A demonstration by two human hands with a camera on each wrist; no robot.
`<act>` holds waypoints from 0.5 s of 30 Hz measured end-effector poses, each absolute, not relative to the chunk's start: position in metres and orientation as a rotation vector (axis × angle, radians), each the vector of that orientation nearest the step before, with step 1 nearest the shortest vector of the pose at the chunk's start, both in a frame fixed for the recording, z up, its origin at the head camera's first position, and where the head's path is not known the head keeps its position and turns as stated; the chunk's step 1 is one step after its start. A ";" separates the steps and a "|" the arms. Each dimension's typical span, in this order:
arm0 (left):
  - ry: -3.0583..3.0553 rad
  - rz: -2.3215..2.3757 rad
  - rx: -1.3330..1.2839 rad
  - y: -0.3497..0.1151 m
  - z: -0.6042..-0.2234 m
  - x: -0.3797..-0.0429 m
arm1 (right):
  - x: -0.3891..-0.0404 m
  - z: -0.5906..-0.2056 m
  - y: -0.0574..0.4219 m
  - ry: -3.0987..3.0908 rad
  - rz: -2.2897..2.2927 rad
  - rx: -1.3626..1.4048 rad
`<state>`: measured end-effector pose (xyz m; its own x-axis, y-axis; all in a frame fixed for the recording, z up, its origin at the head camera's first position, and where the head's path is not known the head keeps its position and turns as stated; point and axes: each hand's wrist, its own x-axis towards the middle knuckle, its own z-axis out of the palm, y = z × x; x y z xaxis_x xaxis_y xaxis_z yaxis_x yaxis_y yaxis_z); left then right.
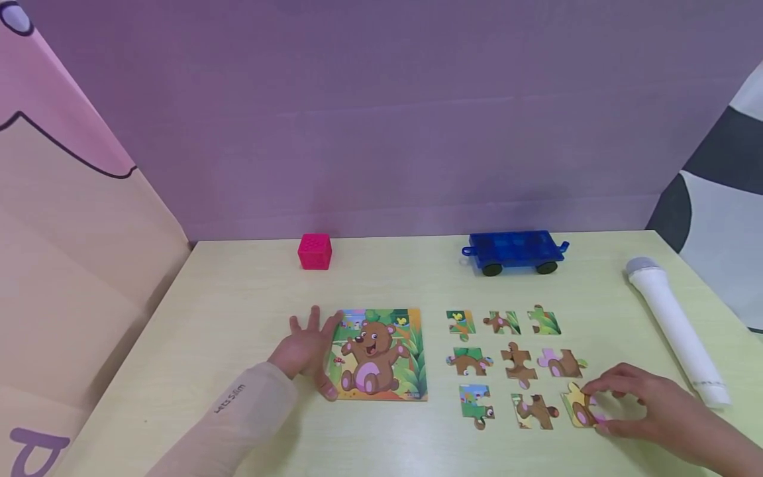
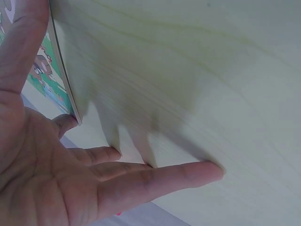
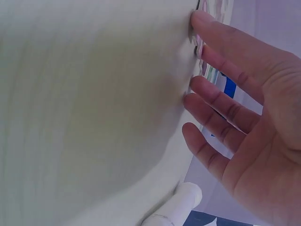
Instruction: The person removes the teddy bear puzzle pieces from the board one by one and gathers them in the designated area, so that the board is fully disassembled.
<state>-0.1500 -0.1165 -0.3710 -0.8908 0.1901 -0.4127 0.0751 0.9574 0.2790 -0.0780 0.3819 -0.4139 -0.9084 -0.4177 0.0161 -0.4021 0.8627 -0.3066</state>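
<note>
A square picture board (image 1: 411, 351) with a smiling brown bear lies flat on the table. Along its left edge rests my left hand (image 1: 305, 351), fingers spread, with the thumb and one finger touching the board. Loose jigsaw pieces lie in three rows to the right of the board, among them a bear-face piece (image 1: 539, 412) in the front row. At the right end of that row my right hand (image 1: 661, 411) pinches a yellow and brown jigsaw piece (image 1: 575, 405) between thumb and index finger. In the right wrist view that piece shows only edge-on.
A pink cube (image 1: 314, 252) stands at the back left of the table. Farther right at the back is a blue toy wagon (image 1: 515, 248) with black wheels. A white microphone-shaped cylinder (image 1: 679, 331) lies along the right side, beyond my right hand. A purple backdrop (image 1: 381, 119) rises behind the table.
</note>
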 end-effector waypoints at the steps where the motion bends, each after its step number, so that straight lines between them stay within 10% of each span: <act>1: 2.661 0.358 0.188 -0.117 -0.371 -0.150 | -0.078 -0.415 0.382 2.988 -0.478 -0.669; 15: 2.643 0.386 0.169 -0.118 -0.372 -0.152 | -0.078 -0.413 0.379 3.099 -0.572 -0.799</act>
